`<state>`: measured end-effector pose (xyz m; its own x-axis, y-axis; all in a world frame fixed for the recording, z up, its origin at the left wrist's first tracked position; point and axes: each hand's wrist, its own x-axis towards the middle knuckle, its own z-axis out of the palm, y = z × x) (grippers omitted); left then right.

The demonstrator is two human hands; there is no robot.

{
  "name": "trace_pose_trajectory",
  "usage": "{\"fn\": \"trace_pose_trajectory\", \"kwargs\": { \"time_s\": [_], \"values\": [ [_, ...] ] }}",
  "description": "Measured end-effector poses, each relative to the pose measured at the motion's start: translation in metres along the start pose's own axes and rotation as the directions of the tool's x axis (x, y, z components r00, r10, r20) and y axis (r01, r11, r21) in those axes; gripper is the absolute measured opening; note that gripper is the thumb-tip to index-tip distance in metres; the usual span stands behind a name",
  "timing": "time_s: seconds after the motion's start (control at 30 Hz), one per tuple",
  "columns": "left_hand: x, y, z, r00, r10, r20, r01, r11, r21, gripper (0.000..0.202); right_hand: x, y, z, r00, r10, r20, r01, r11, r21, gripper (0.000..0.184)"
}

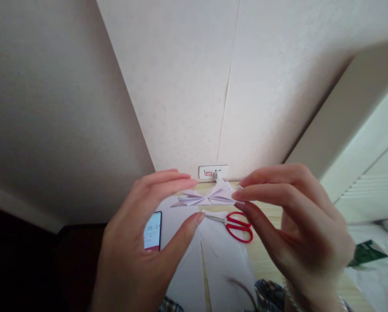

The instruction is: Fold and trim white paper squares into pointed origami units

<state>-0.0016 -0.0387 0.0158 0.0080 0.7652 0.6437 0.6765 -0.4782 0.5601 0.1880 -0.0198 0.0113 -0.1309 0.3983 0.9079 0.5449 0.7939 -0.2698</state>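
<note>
A small folded white paper shape (207, 197), pleated like a bow, is held up in front of me. My right hand (294, 225) pinches its right end between thumb and fingertips. My left hand (148, 234) hovers at its left end with thumb and fingers curved and apart, a clear gap between them, not gripping the paper.
Below lie red-handled scissors (237, 226) on white paper sheets (210, 255) over a wooden floor (268, 255). A phone (153, 232) with a lit screen lies at the left. A wall socket (212, 172) sits at the foot of the pale wall. A dark green item (366, 252) lies at right.
</note>
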Motion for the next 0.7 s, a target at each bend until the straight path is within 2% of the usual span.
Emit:
{"fn": "trace_pose_trajectory", "kwargs": {
  "time_s": [0.13, 0.27, 0.47, 0.57, 0.63, 0.7],
  "values": [
    [0.000, -0.001, -0.001, 0.991, 0.120, 0.059, -0.123, 0.991, 0.047, 0.017, 0.000, -0.003, 0.000, 0.993, -0.063, 0.097, 0.069, 0.996, -0.061, 0.015],
    [0.000, -0.003, 0.001, 0.983, 0.168, 0.078, -0.173, 0.982, 0.075, 0.017, 0.000, -0.007, 0.002, 0.990, -0.067, 0.127, 0.071, 0.997, -0.028, 0.013],
    [0.003, -0.001, 0.007, 0.998, 0.032, 0.058, -0.031, 0.999, -0.014, 0.014, 0.001, -0.007, 0.007, 0.988, -0.061, 0.141, 0.051, 0.996, 0.071, 0.011],
    [0.006, 0.003, 0.008, 0.989, 0.011, 0.149, 0.013, 0.987, -0.160, 0.011, 0.001, -0.005, 0.007, 0.992, -0.009, 0.129, -0.004, 0.995, 0.097, 0.011],
    [0.007, 0.006, 0.009, 0.976, -0.066, 0.206, 0.116, 0.963, -0.244, 0.011, 0.000, -0.004, 0.006, 0.996, 0.050, 0.080, -0.058, 0.993, 0.107, 0.016],
    [0.007, 0.010, 0.010, 0.958, -0.193, 0.211, 0.249, 0.925, -0.286, 0.010, 0.000, -0.003, 0.006, 0.995, 0.098, 0.033, -0.101, 0.987, 0.122, 0.018]
  ]
}}
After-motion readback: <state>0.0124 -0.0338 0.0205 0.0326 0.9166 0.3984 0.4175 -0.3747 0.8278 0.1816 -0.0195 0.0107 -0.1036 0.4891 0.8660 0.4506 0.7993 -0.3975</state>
